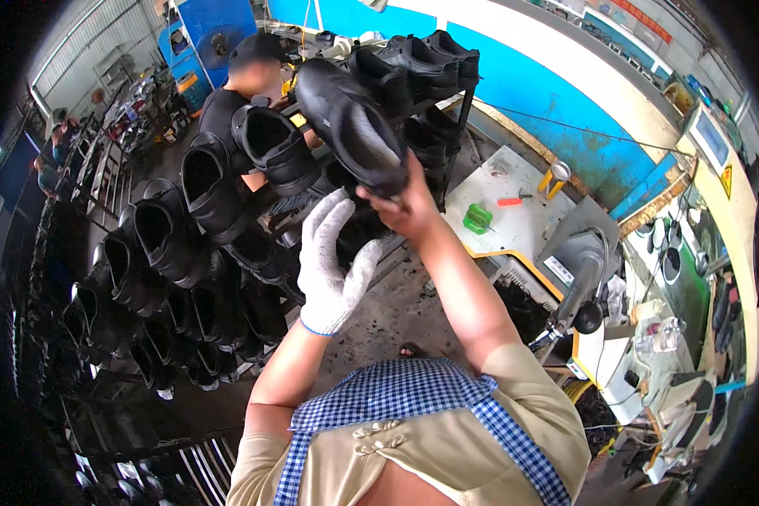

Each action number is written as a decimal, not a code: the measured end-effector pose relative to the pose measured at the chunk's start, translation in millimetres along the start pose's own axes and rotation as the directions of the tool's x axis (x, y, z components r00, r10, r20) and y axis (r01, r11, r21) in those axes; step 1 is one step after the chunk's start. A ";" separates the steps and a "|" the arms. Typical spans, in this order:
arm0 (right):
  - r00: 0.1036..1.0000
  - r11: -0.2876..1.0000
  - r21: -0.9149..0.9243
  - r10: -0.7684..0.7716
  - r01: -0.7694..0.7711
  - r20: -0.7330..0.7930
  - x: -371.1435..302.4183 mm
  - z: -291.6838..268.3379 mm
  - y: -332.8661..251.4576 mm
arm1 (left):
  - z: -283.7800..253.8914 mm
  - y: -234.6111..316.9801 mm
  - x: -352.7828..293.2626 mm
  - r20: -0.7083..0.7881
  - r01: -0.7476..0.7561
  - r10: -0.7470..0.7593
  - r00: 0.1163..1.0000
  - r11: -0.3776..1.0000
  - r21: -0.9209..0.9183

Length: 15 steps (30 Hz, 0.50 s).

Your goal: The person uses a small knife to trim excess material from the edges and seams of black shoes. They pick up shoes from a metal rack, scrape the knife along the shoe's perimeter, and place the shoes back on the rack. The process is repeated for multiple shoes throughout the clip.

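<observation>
My bare right hand (409, 208) grips a black shoe (339, 110) by its heel. The shoe is held up in front of the rack, toe pointing away, its pale insole showing through the opening. Below and left of it, my left hand (333, 266) wears a white knitted glove. Its fingers are stretched and the thumb stands apart, with nothing held. Nearest to that hand are black shoes (278, 152) lined up on the rack, heels toward me.
More black shoes (160, 236) fill the rack tiers on the left. A co-worker in a black cap (257, 52) is behind the rack. On the right, a white worktable (502, 181) bears a green object (478, 218) and a yellow-handled cup (557, 175). A machine arm (578, 295) stands closer.
</observation>
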State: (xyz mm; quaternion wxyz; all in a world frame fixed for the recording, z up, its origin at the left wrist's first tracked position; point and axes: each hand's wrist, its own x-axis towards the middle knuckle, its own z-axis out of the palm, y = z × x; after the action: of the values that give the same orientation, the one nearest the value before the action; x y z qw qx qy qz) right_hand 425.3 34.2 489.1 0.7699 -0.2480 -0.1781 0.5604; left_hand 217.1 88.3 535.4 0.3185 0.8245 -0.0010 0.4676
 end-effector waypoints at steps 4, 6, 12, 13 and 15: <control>0.991 0.988 0.105 0.104 -0.113 0.086 67.4 -0.1 -6.2 | 16.9 4.1 28.6 0.007 -0.086 0.086 0.996 0.995 0.059; 0.976 0.994 0.097 0.060 -0.040 -0.208 55.5 60.2 18.3 | 10.0 -2.3 34.5 0.041 -0.102 0.096 0.995 0.979 0.175; 0.774 0.654 0.753 -0.514 0.075 0.369 20.0 -2.8 52.0 | 93.7 -5.7 116.4 0.076 -0.072 0.070 0.995 0.997 0.030; 0.879 0.850 0.513 -0.330 0.118 0.345 19.2 -56.4 57.4 | 111.7 -14.6 130.1 0.057 -0.096 0.091 0.994 0.991 0.097; 0.992 0.969 0.223 -0.122 0.109 0.041 10.4 -96.9 54.8 | 140.7 -37.8 161.5 -0.014 -0.144 0.154 0.988 0.947 0.286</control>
State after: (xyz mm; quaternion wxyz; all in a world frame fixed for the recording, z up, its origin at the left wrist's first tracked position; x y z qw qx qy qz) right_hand 439.6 40.1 378.4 0.8188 -0.1352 -0.1500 0.5374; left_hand 427.8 92.2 589.6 0.1605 0.8507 0.0097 0.5005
